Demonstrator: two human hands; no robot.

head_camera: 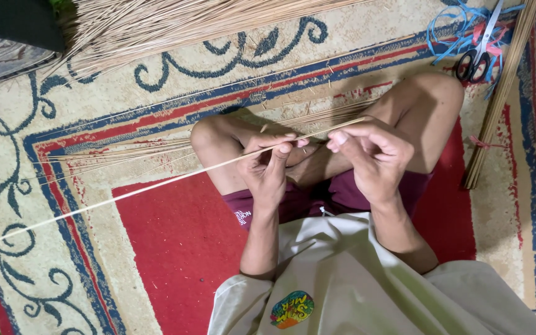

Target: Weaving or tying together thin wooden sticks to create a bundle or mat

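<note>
I sit cross-legged on a patterned rug (175, 248). My left hand (268, 164) pinches a long thin pale stick (125, 192) that runs from my fingers out to the left edge of view. My right hand (373, 155) grips the same stick near its right end, fingers curled around it. Both hands hover just above my crossed shins. Beneath the held stick, several more thin sticks (119, 152) lie on the rug by my left knee.
A big bundle of dry sticks (175, 25) lies across the top. Black-handled scissors (476, 59) and blue and red plastic string (448, 31) rest at the upper right. Another stick bundle (497, 105) lies along the right. A dark object (17, 22) sits top left.
</note>
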